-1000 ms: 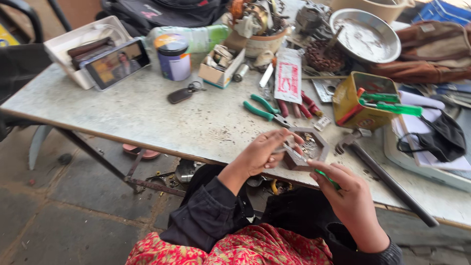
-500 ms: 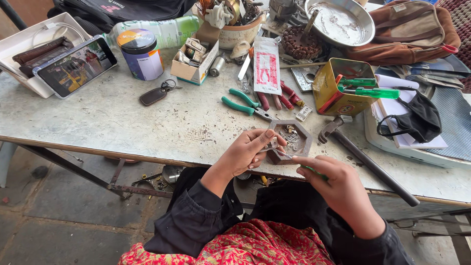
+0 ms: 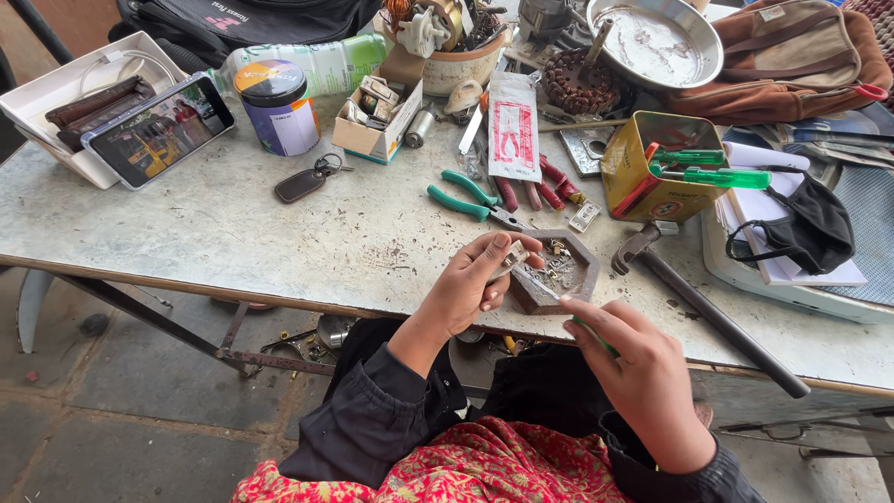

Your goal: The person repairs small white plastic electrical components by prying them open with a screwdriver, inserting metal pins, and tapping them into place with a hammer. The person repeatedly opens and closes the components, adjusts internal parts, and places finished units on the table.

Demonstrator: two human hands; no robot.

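My left hand [image 3: 478,282] pinches a small metal part [image 3: 513,258] at the front edge of the worn worktable [image 3: 279,242]. My right hand [image 3: 643,377] grips a thin green-handled tool [image 3: 559,300], and its metal tip reaches toward that part. Both hands hover beside a hexagonal wooden tray [image 3: 579,279] filled with several tiny metal pieces. Green-handled pliers [image 3: 466,197] lie just behind the tray. The tool's handle is mostly hidden inside my fist.
A hammer [image 3: 708,312] lies at the right, beside a yellow tin [image 3: 652,172] carrying green screwdrivers. Further back are a key fob [image 3: 307,180], a small carton [image 3: 372,126], a jar [image 3: 277,107], a phone [image 3: 158,130] on a white box, a metal bowl [image 3: 656,42] and a black mask [image 3: 810,224].
The view has shifted slightly. My hands stay at the wooden tray, and the tool tip has come closer to the part in my left fingers.
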